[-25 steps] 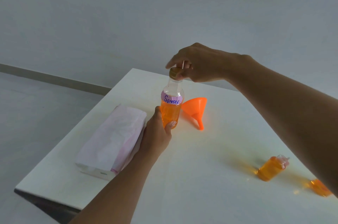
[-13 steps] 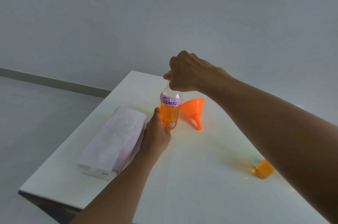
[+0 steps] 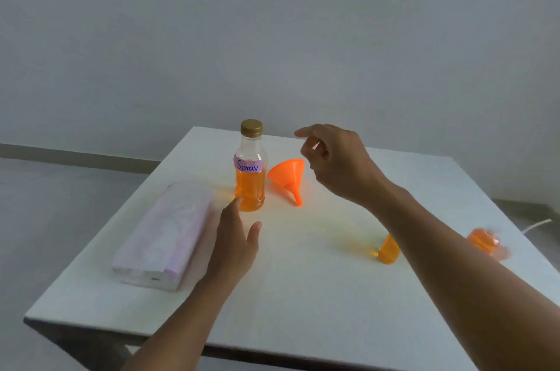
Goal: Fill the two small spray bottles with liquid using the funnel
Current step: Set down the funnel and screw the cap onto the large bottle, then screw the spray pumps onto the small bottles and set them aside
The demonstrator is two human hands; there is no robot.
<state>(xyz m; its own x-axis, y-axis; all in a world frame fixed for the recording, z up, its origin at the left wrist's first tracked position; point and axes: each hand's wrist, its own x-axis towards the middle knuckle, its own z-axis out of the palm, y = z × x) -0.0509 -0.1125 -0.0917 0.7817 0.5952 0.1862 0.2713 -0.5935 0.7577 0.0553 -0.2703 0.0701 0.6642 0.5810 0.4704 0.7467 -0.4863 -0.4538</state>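
**Spill risk: small bottles under my right arm**

Table (image 3: 333, 295) as dial, far edge = 12. Both hands hold nothing. Left hand (image 3: 238, 237) is flat and relaxed at the base of the source bottle (image 3: 251, 164); can't tell if a fingertip touches. Right hand (image 3: 336, 161) is loosely curled in the air near the funnel (image 3: 288, 178).

The source bottle stands capped at 11. The funnel lies on its side at its 3. Nearer spray bottle (image 3: 388, 249) is at 4, half hidden by my forearm. Far spray bottle (image 3: 485, 242) is blurred, close to the 3 edge. Both look orange, probably filled.

Risks:
- Forearm drops and knocks the nearer one.
- Far one rolls off the edge.
- Caps unreadable, so leaks are possible.
- Left fingers nudge the tall bottle over.
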